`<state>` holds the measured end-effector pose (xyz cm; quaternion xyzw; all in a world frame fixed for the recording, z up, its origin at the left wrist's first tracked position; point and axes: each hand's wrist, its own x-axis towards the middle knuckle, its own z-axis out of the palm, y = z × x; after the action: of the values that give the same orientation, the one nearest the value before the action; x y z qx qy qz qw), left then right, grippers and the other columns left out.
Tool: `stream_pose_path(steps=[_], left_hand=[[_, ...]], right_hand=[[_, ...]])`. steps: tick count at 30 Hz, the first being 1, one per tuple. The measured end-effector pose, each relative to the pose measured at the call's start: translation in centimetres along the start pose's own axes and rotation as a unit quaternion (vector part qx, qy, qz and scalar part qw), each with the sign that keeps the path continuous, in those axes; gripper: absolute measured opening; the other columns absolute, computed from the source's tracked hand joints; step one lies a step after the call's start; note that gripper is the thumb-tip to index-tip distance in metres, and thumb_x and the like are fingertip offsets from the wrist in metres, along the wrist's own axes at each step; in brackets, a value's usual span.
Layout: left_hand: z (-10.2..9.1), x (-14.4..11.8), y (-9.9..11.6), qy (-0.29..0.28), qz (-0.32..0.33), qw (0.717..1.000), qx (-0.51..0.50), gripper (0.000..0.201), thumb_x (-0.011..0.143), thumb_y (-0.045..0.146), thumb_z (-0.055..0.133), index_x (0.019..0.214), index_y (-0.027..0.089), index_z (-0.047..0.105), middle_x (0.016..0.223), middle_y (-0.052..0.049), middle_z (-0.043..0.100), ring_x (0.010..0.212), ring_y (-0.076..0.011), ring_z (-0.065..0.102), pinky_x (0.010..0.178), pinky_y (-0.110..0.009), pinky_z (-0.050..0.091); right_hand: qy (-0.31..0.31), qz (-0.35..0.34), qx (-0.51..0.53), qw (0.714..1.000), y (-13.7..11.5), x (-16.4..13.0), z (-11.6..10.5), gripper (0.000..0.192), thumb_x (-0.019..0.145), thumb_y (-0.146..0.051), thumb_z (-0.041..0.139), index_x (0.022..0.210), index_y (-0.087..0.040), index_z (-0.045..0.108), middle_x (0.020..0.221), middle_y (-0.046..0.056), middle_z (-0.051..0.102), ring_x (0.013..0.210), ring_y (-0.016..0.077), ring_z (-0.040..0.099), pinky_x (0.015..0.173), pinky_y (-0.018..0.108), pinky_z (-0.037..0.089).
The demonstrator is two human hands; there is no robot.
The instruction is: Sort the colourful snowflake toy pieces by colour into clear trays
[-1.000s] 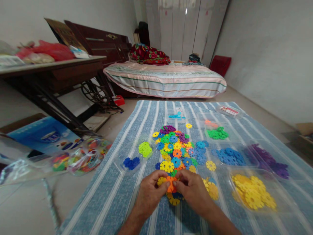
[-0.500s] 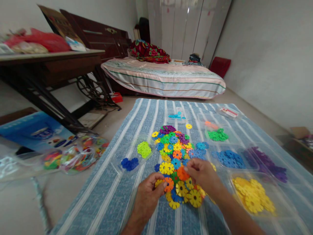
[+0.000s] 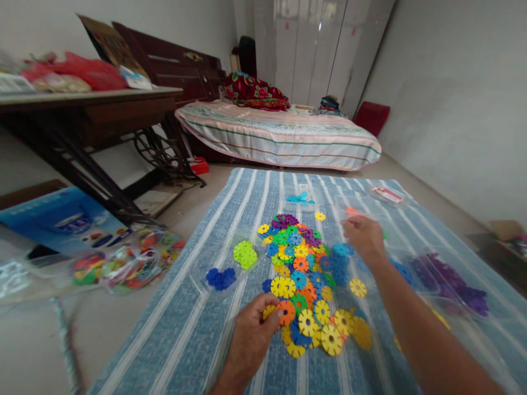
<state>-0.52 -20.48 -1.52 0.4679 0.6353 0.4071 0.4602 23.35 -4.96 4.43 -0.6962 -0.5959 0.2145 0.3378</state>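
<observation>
My left hand [image 3: 251,334] is closed at the near left of a pile of coloured plastic flower discs, thumb and forefinger pinching the rim of an orange flower disc [image 3: 287,318]. A yellow disc [image 3: 269,311] shows by its fingers. My right hand [image 3: 366,237] is over the right side of the table, fingers drawn together beside a clear tray [image 3: 338,204] with orange pieces [image 3: 351,210]. What its fingertips hold, if anything, is hidden. Yellow discs [image 3: 331,340] lie at the near end of the pile.
Clear trays hold lime-green discs [image 3: 245,254] and dark blue discs [image 3: 221,278] at left, purple discs [image 3: 457,282] at right, and light blue pieces [image 3: 300,198] at the back. A lidded box [image 3: 387,193] sits at the far right. Bags of pieces [image 3: 135,263] lie left of the table.
My right hand has moved from the pile, where it held an orange disc, forward and right to the orange pieces' tray. My left hand stays on its orange disc.
</observation>
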Motion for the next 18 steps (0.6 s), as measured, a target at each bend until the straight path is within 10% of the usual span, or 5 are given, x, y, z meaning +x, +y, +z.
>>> stream_pose_path(steps=[9,18], left_hand=[[0.1,0.0,-0.5,-0.022,0.007,0.999,-0.04,0.018,0.072,0.031,0.058,0.082,0.018,0.063,0.06,0.002,0.064,0.055,-0.0129,0.06,0.053,-0.022,0.047],[0.4,-0.2,0.2,-0.003,-0.013,0.998,-0.065,0.024,0.071,0.034,0.058,0.088,0.017,0.063,0.08,-0.002,0.07,0.058,-0.0129,0.062,0.056,-0.024,0.05]], right_hand=[[-0.317,-0.145,0.068,0.935,-2.9,-12.4,5.3,0.018,0.072,-0.026,0.056,0.055,-0.02,0.058,0.05,-0.005,0.05,0.049,0.0096,0.043,0.046,0.022,0.026],[-0.259,-0.067,0.107,0.958,-3.0,-8.1,2.8,0.017,0.069,-0.024,0.056,0.053,-0.018,0.055,0.044,-0.006,0.049,0.038,0.007,0.043,0.039,0.018,0.03]])
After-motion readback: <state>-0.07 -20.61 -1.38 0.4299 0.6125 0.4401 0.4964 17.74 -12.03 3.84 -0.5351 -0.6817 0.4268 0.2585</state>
